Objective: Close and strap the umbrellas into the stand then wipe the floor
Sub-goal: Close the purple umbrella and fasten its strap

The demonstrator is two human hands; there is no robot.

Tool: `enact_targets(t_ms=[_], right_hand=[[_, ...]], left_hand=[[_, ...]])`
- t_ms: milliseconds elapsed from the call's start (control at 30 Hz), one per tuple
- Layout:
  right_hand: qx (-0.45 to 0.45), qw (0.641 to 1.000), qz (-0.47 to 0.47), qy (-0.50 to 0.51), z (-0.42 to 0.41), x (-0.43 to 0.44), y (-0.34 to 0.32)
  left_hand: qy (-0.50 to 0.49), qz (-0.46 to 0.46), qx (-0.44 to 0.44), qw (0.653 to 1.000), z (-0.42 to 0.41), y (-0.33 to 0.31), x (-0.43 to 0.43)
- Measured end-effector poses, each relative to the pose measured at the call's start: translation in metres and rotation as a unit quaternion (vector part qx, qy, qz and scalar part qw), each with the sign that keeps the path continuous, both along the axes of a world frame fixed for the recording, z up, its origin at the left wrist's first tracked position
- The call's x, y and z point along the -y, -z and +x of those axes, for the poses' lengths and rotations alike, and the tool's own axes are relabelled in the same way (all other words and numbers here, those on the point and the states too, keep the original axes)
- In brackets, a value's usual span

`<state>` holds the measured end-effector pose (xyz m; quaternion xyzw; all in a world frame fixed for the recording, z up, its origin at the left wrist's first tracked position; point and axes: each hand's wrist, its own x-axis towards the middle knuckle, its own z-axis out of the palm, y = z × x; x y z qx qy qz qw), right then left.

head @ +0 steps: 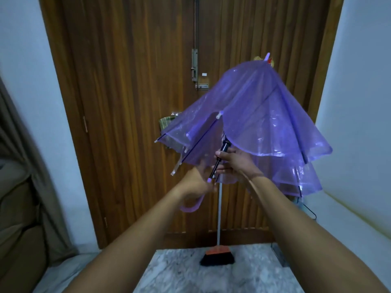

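A translucent purple umbrella hangs half folded in front of the wooden door, its tip pointing up and to the right. My left hand grips the lower shaft just above the curved purple handle. My right hand is wrapped round the black shaft and runner under the canopy. The canopy sags in loose folds over my right wrist. No stand shows clearly; a thin black wire frame peeks out below the canopy on the right.
A broom with an orange head and black bristles leans upright against the brown double door. A sofa with a brown cover fills the left edge. White walls flank the door; marble floor lies below.
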<state>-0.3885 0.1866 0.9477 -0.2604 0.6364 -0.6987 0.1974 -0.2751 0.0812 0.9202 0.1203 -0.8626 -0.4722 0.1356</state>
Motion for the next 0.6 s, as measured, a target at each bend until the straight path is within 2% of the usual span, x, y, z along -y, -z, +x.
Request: enact_targets(t_ms=[33,67,100,167,233,333,500,600], right_hand=[[-0.003,1.0,0.003,-0.005,0.001,0.0,-0.001],[-0.006,1.0,0.014,-0.012,0.004,0.001,-0.001],[-0.001,1.0,0.018,-0.016,0.005,0.001,0.0],[0.009,0.999,0.042,-0.023,0.004,0.006,0.002],[0.046,0.997,0.065,-0.022,0.006,0.009,-0.001],[0.028,0.996,0.078,-0.031,-0.006,0.01,0.002],[0.027,0.997,0.068,-0.01,0.003,0.005,-0.01],[0.029,0.999,0.04,-0.01,-0.003,0.011,-0.015]], left_hand=[[-0.036,-0.031,0.058,0.997,0.005,0.008,-0.001],[-0.061,-0.023,0.085,0.994,0.011,0.015,-0.007],[-0.084,-0.013,0.084,0.993,0.016,0.021,-0.012],[-0.129,-0.077,0.056,0.987,0.019,0.02,-0.02],[-0.155,-0.096,0.046,0.982,0.018,0.018,-0.015],[-0.149,-0.091,0.031,0.984,0.018,0.014,0.001],[-0.13,-0.17,-0.034,0.976,0.021,0.003,-0.002],[-0.11,-0.171,-0.046,0.978,0.023,-0.006,-0.007]])
